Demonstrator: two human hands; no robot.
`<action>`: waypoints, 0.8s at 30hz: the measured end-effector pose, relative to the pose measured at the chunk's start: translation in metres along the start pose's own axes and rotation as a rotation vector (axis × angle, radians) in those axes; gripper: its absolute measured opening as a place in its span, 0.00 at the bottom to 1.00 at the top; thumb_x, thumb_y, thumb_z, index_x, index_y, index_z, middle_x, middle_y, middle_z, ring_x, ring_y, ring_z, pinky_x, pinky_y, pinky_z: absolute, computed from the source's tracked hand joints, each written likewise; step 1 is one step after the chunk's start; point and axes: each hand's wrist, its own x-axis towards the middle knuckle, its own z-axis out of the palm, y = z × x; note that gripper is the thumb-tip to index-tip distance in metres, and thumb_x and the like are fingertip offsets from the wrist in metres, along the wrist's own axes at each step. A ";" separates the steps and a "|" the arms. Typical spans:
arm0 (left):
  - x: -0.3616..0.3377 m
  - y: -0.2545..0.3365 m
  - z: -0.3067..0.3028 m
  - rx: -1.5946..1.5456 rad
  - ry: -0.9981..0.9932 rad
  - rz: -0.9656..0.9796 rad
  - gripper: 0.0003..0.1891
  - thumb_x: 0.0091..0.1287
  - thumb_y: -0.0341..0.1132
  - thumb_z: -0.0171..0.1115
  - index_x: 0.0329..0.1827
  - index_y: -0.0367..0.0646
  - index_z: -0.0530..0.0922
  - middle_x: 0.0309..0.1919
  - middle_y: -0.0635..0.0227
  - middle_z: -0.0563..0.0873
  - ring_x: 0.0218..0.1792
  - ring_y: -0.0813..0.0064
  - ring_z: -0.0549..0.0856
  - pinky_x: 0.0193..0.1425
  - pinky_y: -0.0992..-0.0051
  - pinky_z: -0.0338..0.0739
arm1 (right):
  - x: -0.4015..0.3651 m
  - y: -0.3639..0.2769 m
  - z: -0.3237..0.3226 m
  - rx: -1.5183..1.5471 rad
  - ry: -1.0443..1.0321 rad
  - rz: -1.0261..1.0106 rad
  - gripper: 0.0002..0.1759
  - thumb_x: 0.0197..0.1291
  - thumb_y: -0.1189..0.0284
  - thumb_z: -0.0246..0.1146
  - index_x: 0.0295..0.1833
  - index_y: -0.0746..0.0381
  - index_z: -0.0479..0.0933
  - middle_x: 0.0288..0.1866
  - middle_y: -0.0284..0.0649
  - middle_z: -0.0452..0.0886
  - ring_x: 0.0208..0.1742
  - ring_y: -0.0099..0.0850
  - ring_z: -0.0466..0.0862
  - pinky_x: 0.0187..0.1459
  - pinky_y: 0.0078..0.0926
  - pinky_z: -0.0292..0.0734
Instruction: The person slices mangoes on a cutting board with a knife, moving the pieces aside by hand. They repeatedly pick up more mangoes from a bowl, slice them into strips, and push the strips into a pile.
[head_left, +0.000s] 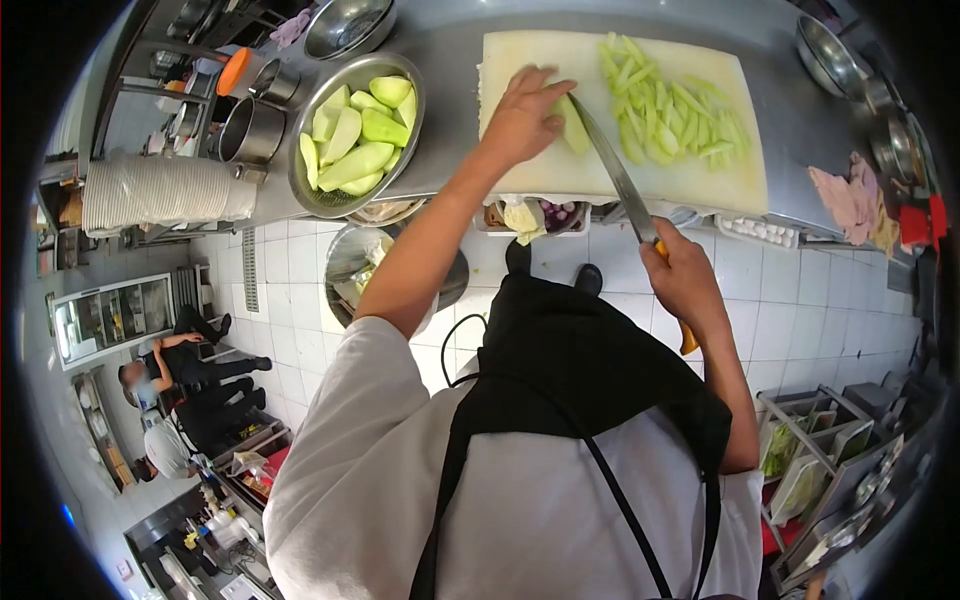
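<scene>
On the white cutting board (690, 190), my left hand (522, 118) presses its fingertips against a pale green vegetable piece (572, 132). The blade of a long kitchen knife (620, 180) lies along the right side of that piece. My right hand (685, 275) is closed around its orange-yellow handle, and the blade points away from me to the upper left. Cut light green strips (665, 110) lie in a loose heap to the right of the blade. Left of the board, a metal colander (335, 205) holds several larger pale green pieces (355, 165).
Metal pots (250, 130) and a steel bowl (348, 28) stand at the left. Below the counter edge are a bin (455, 280) and a tray of purple onions (558, 215). A pink cloth (850, 195) lies at right. Two people (190, 360) sit at far left.
</scene>
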 end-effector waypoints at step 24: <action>-0.024 0.031 -0.001 0.142 0.055 0.098 0.16 0.60 0.32 0.76 0.52 0.46 0.87 0.56 0.59 0.83 0.58 0.56 0.80 0.65 0.59 0.73 | -0.019 0.001 -0.002 -0.108 0.023 0.092 0.15 0.73 0.70 0.58 0.59 0.67 0.74 0.34 0.62 0.85 0.41 0.64 0.84 0.48 0.59 0.77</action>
